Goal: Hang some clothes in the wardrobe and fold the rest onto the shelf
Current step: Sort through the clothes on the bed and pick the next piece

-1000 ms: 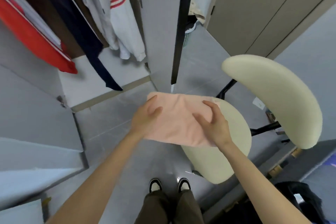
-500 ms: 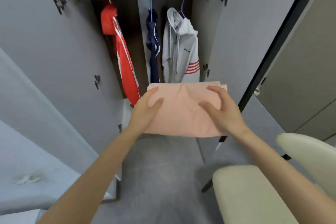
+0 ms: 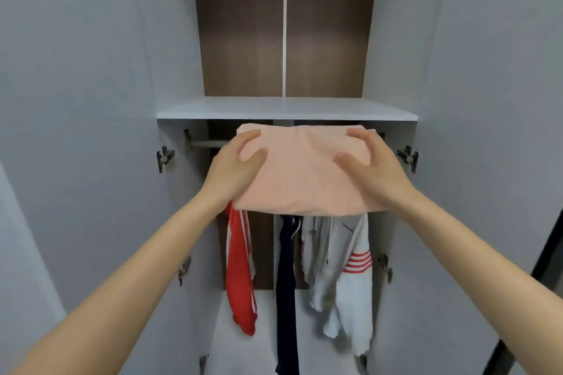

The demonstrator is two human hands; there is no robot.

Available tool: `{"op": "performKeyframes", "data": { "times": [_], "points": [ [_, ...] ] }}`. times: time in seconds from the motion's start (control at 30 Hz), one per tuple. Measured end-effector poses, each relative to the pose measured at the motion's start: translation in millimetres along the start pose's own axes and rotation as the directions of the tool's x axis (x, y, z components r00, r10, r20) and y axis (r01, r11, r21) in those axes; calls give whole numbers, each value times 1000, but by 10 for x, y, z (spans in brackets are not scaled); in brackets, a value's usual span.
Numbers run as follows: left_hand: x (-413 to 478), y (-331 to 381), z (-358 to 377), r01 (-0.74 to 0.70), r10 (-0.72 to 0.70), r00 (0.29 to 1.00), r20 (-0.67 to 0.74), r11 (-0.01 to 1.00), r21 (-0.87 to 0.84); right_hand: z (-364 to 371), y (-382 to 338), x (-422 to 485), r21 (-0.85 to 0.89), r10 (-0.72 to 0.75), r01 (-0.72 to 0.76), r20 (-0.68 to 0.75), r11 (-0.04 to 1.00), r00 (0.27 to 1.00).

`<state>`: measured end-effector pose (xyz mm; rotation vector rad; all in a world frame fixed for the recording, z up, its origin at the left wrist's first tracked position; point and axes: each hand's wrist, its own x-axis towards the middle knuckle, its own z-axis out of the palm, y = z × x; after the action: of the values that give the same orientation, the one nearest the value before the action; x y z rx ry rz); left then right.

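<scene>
A folded pink garment (image 3: 303, 173) is held up in front of the open wardrobe, just below the front edge of the grey shelf (image 3: 286, 108). My left hand (image 3: 236, 167) grips its left side with the thumb on top. Its right side is gripped the same way by my right hand (image 3: 373, 166). Below the garment hang a red jacket (image 3: 240, 271), a dark navy garment (image 3: 286, 289) and a grey-white hoodie with red stripes (image 3: 344, 277). The rail (image 3: 208, 143) shows only at its left end; the rest is hidden behind the pink garment.
The wardrobe's grey doors (image 3: 91, 131) stand open on both sides, with metal hinges (image 3: 164, 157) on the inner walls. A dark wood back panel (image 3: 243, 27) lies behind the shelf. A black door frame edge (image 3: 545, 268) is at the far right.
I have lifted the folded pink garment from the chair seat to just under the shelf. The view has swung up from the floor and chair to the wardrobe's upper part.
</scene>
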<state>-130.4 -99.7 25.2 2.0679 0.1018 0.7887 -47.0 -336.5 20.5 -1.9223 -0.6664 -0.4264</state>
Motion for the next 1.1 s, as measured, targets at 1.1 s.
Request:
{"op": "performKeyframes", "data": {
  "times": [1.1],
  "points": [
    [3769, -1856, -760, 242, -181, 968, -173, 856, 457, 3157, 1, 4818, -371, -354, 479, 356, 796, 865]
  ]
}}
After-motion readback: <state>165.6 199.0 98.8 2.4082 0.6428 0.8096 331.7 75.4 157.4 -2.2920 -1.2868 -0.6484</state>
